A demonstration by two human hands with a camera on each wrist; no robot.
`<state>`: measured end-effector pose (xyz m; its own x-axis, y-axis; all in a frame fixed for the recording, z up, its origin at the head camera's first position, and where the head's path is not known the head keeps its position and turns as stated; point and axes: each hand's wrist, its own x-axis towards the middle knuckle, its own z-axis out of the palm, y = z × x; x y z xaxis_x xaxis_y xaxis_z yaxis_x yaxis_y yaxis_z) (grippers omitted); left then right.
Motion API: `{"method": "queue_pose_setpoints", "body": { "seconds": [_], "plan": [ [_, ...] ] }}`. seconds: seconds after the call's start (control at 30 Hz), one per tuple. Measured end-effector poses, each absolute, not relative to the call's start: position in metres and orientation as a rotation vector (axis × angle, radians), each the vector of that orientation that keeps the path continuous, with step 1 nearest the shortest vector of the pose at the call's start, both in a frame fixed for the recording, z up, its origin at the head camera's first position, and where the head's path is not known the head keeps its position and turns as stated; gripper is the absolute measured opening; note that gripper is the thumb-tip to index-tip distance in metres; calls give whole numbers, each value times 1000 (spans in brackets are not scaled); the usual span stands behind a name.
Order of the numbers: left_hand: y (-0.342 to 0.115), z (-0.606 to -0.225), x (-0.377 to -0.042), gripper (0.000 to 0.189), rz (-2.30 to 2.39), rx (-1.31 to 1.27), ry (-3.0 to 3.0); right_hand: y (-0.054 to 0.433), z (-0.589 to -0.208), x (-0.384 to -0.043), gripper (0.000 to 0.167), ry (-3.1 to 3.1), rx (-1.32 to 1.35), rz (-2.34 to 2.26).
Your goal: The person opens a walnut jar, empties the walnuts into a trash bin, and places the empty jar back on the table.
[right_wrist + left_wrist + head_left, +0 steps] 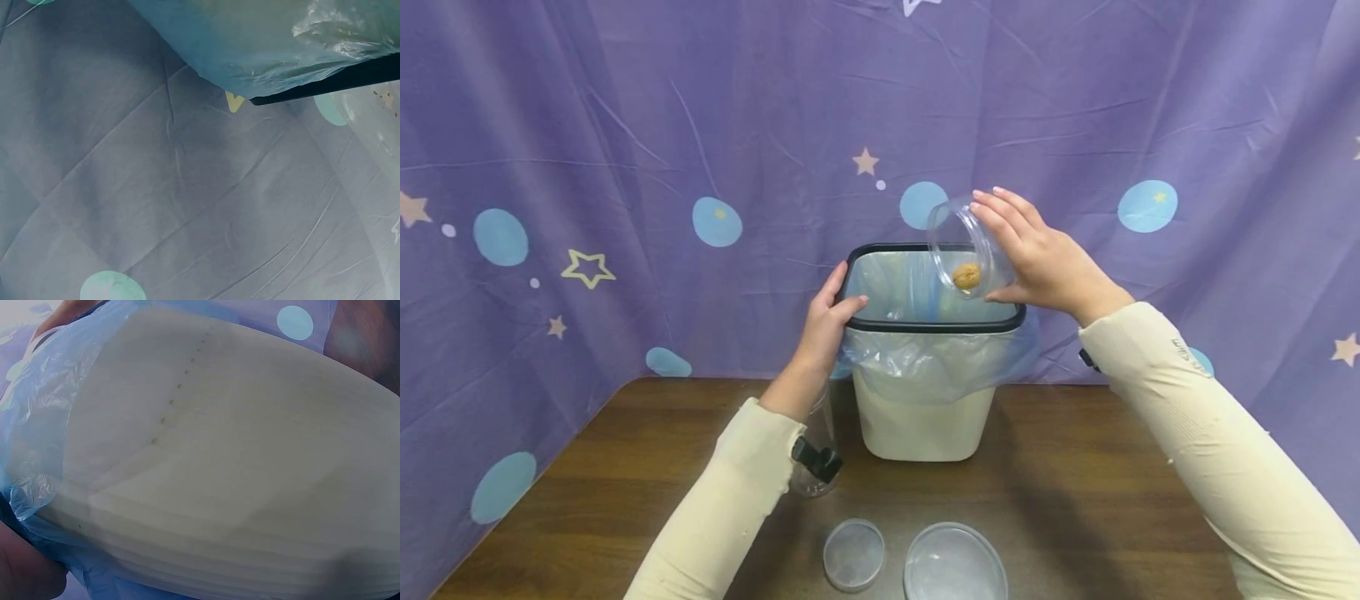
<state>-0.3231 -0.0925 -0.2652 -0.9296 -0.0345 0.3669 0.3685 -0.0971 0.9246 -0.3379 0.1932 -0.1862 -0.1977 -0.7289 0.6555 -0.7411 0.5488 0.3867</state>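
My right hand (1047,260) holds a clear plastic jar (992,268) tipped on its side above the right part of a trash bin. Inside the jar, near its mouth, sits one brown walnut (966,276). The cream trash bin (925,429) stands upright, with a black rim and a bluish plastic liner (925,362) folded over its top. My left hand (824,327) grips the rim at the bin's left corner, thumb over the edge. The left wrist view is filled by the bin's side (237,450). Part of the jar (375,128) shows at the right wrist view's edge.
A second clear container (814,482) stands on the wooden table (625,492), partly hidden behind my left wrist. Two round clear lids, a small one (854,556) and a larger one (956,568), lie at the front. A purple patterned curtain (790,100) hangs behind the bin.
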Motion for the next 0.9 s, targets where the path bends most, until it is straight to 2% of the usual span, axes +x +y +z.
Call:
{"method": "queue_pose_setpoints", "body": {
  "seconds": [0.9],
  "plan": [
    [-94, -265, -322, 70, -2132, -362, -1902, 191, -189, -338, 114, -1938, 1249, -3]
  ]
}}
